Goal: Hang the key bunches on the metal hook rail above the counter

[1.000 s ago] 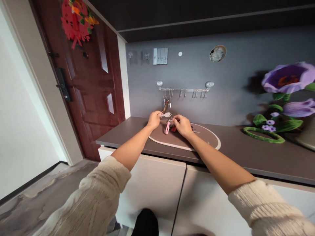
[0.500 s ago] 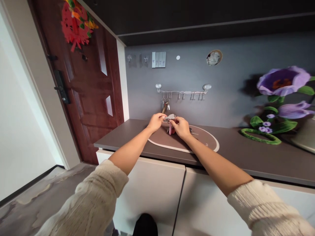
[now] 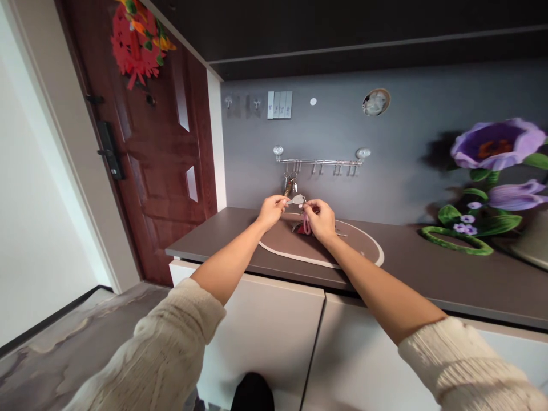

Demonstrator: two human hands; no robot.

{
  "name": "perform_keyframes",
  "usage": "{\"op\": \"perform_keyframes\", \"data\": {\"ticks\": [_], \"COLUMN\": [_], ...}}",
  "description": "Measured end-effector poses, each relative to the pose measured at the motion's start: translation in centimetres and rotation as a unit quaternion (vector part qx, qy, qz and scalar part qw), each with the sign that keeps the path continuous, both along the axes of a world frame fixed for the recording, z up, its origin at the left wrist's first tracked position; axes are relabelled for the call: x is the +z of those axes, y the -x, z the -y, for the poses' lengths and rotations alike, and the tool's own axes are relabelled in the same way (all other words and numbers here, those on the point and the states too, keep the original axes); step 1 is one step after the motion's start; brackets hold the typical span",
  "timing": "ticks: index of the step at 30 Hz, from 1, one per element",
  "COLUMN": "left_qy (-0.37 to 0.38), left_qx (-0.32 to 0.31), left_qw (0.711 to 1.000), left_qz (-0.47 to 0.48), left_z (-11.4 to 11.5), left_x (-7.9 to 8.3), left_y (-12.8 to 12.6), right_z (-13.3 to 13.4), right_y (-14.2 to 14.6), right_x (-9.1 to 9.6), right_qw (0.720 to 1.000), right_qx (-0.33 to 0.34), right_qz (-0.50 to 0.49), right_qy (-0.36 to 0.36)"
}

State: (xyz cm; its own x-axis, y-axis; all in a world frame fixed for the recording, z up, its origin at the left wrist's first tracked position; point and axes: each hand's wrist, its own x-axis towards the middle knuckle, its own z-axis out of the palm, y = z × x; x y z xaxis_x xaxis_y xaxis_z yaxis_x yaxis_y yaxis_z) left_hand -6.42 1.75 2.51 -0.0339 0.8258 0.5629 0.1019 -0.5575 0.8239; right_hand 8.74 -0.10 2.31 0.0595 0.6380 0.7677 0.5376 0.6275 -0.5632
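Observation:
Both my hands are raised over a brown oval mat on the dark countertop. My left hand pinches one end of a small silver key tag. My right hand is closed on the other end of the same bunch, from which a pink strap and a red piece hang down. A few more keys lie on the mat just right of my right hand. On the wall behind, a chrome hook rail carries one hanging bunch of keys at its left end.
A dark red door with a black handle stands at the left. Light switches and two small hooks are above the rail. Purple artificial flowers lie on the counter's right. White cabinet doors are under the counter.
Both hands have risen a little with the key bunch. The pink strap, which hung between the hands, now hangs close under my right hand.

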Motion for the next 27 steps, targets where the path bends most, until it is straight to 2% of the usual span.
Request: {"op": "perform_keyframes", "data": {"ticks": [4, 11, 21, 27], "left_qy": [0.009, 0.034, 0.072, 0.086], "left_qx": [0.015, 0.052, -0.03, -0.084], "left_qw": [1.0, 0.998, 0.99, 0.983], "left_qz": [-0.006, -0.032, -0.113, -0.137], "left_z": [-0.3, -0.5, 0.4, 0.3], "left_x": [-0.1, -0.4, -0.5, -0.9], "left_y": [0.1, 0.2, -0.3, -0.4], "right_z": [0.3, 0.0, 0.4, 0.0], "right_y": [-0.1, -0.2, 0.0, -0.1], "right_x": [0.2, 0.3, 0.2, 0.0], "right_qw": [1.0, 1.0, 0.996, 0.995], "right_qx": [0.002, 0.005, 0.065, 0.08], "right_qz": [0.017, -0.008, -0.063, -0.066], "right_qy": [-0.022, -0.02, 0.012, 0.006]}}
